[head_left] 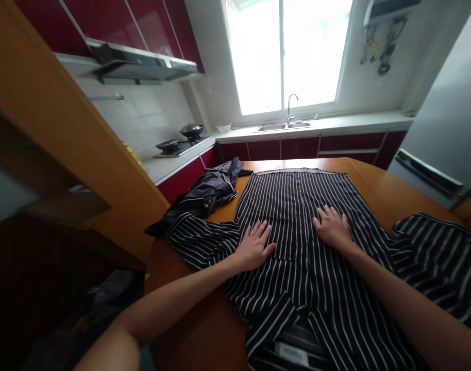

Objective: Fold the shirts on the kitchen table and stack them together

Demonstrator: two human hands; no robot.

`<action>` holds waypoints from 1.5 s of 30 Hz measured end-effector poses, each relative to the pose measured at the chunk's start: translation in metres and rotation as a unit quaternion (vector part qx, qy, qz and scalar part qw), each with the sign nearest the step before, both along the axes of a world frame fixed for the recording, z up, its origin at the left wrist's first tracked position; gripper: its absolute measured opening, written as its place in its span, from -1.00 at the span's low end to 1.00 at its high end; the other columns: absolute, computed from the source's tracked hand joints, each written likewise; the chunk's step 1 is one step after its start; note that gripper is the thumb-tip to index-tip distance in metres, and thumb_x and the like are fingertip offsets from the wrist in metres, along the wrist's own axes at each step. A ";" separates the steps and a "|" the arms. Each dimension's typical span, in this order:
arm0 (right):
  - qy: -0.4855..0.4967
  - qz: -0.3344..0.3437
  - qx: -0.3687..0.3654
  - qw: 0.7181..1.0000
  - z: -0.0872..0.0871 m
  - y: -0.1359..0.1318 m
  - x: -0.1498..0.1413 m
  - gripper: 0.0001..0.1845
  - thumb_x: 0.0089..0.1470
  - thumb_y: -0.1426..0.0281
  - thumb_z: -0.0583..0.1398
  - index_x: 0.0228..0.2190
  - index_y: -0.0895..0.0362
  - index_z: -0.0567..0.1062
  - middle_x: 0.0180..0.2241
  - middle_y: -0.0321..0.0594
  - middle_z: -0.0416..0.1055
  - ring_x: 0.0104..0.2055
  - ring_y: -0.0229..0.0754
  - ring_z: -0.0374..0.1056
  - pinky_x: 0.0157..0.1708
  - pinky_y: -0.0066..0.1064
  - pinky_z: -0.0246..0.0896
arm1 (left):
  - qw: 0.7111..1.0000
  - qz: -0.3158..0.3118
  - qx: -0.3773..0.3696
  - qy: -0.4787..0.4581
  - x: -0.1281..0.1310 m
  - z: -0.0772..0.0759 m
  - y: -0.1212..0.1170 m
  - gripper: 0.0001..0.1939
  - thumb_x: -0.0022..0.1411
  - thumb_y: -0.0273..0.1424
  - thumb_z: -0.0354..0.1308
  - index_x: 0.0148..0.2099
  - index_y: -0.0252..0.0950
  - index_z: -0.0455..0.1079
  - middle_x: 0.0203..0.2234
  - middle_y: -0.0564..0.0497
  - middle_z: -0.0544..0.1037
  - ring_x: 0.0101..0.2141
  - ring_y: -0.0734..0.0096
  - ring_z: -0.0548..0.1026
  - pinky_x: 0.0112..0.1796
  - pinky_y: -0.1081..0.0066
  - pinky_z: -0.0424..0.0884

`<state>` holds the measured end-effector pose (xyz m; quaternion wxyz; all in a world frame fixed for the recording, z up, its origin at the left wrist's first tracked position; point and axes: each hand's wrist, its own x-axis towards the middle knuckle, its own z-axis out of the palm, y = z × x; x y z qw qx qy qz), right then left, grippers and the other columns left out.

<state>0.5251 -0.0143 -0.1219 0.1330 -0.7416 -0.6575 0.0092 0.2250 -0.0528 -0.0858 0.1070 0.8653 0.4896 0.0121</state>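
A black shirt with white stripes (276,198) lies spread on the wooden table, its collar towards me and its hem at the far edge. The button line runs down the middle, and a pale label shows inside the collar. My left hand (254,247) rests flat on the shirt's left half, fingers spread. On the right half lies my right hand (333,226), palm down with the fingers stretched out. Neither hand holds anything. One sleeve reaches out to the left, the other to the right, both creased.
A heap of dark clothes (210,190) lies at the table's (369,180) left edge, touching the left sleeve. Beyond stand a stove with pans (191,131), a sink (274,127) below the window and a fridge (436,123). A wooden frame (92,139) rises at the left.
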 end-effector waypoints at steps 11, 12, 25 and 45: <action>-0.006 0.001 -0.001 1.000 -0.010 0.006 0.008 -0.34 0.33 0.15 -0.12 0.30 0.21 0.26 0.38 0.05 0.07 0.42 0.13 -0.07 0.32 0.19 -0.21 | 0.994 -0.016 0.039 -0.105 -0.014 0.028 -0.004 -0.40 0.49 -0.05 -0.14 0.41 -0.23 0.16 0.40 -0.11 0.12 0.38 0.14 0.05 0.32 0.12 0.04; -0.005 0.001 -0.001 1.000 -0.011 0.006 0.009 -0.34 0.33 0.15 -0.12 0.30 0.21 0.26 0.38 0.05 0.07 0.42 0.13 -0.08 0.32 0.19 -0.21 | 0.991 -0.004 0.061 -0.116 -0.026 0.040 0.000 -0.44 0.48 -0.10 -0.09 0.39 -0.25 0.20 0.36 -0.10 0.22 0.34 0.20 0.16 0.31 0.20 0.10; 0.002 -0.003 -0.009 1.000 -0.006 0.004 0.007 -0.35 0.33 0.15 -0.11 0.29 0.21 0.25 0.39 0.05 0.05 0.42 0.11 -0.08 0.33 0.18 -0.26 | 0.908 0.412 0.006 0.074 -0.245 0.091 0.050 -0.70 0.19 -0.26 0.34 -0.14 -0.40 0.53 -0.10 -0.25 0.62 -0.07 0.08 0.58 -0.05 0.30 0.43; 0.001 -0.002 -0.004 1.000 -0.011 0.008 0.010 -0.35 0.33 0.14 -0.10 0.29 0.21 0.27 0.38 0.05 0.07 0.42 0.12 -0.07 0.31 0.20 -0.22 | 0.973 -0.084 0.211 -0.050 0.003 0.077 -0.061 -0.73 0.43 -0.34 0.08 0.13 -0.19 0.36 0.18 -0.08 0.45 0.13 0.17 0.41 0.09 0.19 0.32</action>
